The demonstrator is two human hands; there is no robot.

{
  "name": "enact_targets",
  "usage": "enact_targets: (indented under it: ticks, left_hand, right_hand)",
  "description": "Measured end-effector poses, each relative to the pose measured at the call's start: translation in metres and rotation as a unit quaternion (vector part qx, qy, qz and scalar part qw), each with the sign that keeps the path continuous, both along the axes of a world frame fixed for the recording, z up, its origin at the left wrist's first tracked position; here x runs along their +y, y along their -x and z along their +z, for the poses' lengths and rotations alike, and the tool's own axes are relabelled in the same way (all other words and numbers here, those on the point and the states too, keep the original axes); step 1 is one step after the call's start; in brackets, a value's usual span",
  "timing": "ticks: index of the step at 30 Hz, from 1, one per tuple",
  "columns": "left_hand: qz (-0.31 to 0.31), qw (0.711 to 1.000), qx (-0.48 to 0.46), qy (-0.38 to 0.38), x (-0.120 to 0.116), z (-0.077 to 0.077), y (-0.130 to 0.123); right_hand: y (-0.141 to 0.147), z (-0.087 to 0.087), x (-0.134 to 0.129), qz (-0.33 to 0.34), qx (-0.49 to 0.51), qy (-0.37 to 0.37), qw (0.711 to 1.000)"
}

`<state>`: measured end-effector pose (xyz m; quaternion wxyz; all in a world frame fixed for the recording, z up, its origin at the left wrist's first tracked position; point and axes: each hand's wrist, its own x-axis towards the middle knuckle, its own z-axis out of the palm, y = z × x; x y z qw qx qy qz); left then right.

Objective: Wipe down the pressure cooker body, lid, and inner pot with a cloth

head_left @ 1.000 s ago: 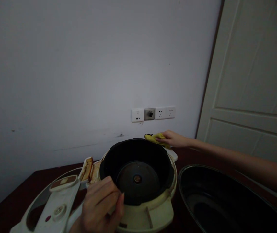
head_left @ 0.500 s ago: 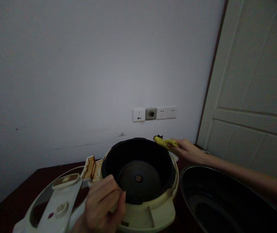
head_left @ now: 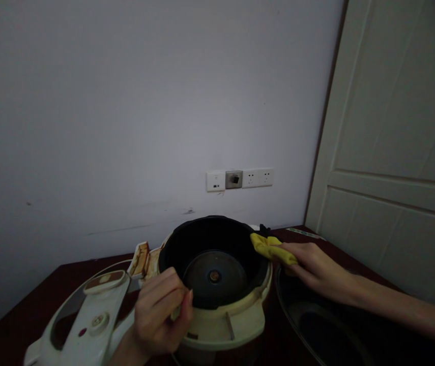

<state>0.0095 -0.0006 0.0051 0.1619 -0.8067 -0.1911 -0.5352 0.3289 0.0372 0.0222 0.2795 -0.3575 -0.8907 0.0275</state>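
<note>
Black pot [head_left: 216,262] between right hand [head_left: 314,264], tight on yellow cloth [head_left: 269,248], and left hand [head_left: 161,311], hold unclear

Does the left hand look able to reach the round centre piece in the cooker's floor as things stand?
Probably yes. The left hand is curled at the near left of the open cooker, and nothing visible blocks the centre piece; the right hand and yellow cloth are at the right side.

No readable text, label, brand, number or sign anywhere in view
</note>
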Motion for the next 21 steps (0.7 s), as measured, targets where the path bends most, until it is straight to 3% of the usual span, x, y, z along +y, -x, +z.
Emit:
enact_targets:
  ticks: [8,13,17,21]
  left_hand:
    - [0.017,1.000,0.004,0.007,-0.003,0.003,-0.001]
    - [-0.001,0.999,0.012,0.044,-0.006,0.007,0.004]
    - [-0.019,0.996,0.035,0.080,-0.009,0.020,0.035]
    - [0.048,0.989,-0.090,0.105,0.001,0.033,0.089]
  right_hand:
    - [-0.007,-0.006,-0.021,0.000,-0.005,-0.051,0.999]
    - [-0.001,0.011,-0.029,0.019,-0.011,-0.022,1.000]
    - [0.005,0.033,-0.022,0.032,0.020,0.027,0.999]
    - [0.008,0.056,-0.008,-0.002,0.105,0.028,0.994]
